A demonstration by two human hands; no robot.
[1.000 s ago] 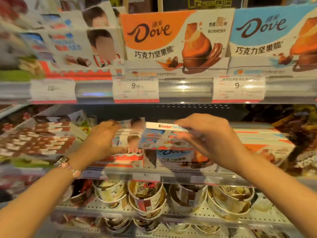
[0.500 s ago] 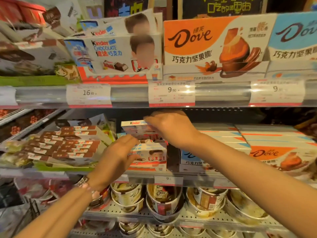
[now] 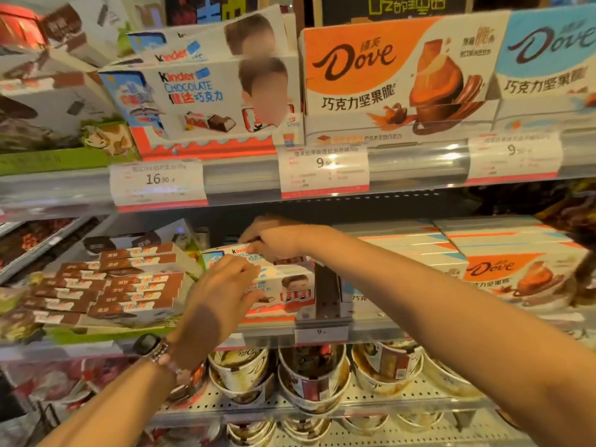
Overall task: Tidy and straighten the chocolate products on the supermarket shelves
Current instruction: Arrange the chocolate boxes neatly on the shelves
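1. Nearest, centre frame: the left hand (image 3: pixel 222 285) curls its fingers against the front of the Kinder stack (image 3: pixel 283 291), seemingly steadying it.
2. Just behind, the right hand (image 3: pixel 274 240) pinches the top Kinder box (image 3: pixel 225 253), probably squaring it onto the stack.
3. Farther right, Dove boxes (image 3: pixel 503 269) lie flat.

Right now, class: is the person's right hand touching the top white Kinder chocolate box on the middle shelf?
Touching. The head view shows the right hand with fingers curled over the top white Kinder chocolate box's back edge.
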